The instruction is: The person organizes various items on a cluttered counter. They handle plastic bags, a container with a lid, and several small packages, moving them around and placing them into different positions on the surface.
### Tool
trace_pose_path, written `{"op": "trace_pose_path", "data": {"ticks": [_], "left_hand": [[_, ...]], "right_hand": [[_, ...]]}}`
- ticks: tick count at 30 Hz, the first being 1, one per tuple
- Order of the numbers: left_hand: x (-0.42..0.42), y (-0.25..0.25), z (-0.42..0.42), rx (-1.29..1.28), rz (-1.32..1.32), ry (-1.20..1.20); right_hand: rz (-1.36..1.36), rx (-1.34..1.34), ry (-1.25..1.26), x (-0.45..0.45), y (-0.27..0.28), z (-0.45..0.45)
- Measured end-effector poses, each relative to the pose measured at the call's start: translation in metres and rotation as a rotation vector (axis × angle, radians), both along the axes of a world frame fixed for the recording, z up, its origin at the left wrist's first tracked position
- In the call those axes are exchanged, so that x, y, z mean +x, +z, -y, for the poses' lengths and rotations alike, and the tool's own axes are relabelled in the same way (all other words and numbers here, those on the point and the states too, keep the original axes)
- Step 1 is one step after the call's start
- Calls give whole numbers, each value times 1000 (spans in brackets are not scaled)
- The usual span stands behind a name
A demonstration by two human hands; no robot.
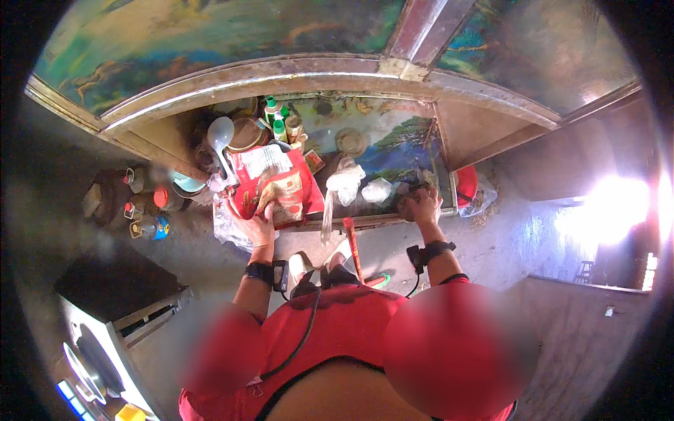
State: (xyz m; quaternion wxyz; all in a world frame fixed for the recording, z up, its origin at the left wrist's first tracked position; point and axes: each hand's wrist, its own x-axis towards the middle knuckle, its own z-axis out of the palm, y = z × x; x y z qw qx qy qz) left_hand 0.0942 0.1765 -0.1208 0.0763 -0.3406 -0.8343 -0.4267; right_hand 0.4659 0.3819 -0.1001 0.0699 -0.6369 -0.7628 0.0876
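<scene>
My left hand [258,227] grips the near edge of a red printed plastic bag [310,184] at the left part of the cabinet shelf, thumb on top. A white printed panel and a tan patch show on the bag. At the shelf's right front corner, my right hand [427,204] presses down with bent fingers on a dark crumpled wad [408,206], perhaps a rag. Left of that wad lie a small white plastic bundle [376,190] and a knotted clear plastic bag [345,181], whose tail hangs over the front edge. The shelf top [389,150] bears a landscape picture.
A pale ladle [221,134], a round brown container [246,134] and green-capped bottles [278,123] stand at the back left. Painted cabinet panels [237,37] rise behind. A red-handled broom [354,247] leans at the front edge. Bottles [152,227] stand left; a red basin [466,187] sits right.
</scene>
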Motion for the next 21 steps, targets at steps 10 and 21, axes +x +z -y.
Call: {"op": "trace_pose_path", "data": {"ticks": [10,21], "left_hand": [[15,6,-22,-62,-102,206],[10,-7,-45,15,129,252]], "right_hand": [[84,276,149,-18,35,-14],[-335,-343,662,-121,31,20]]}}
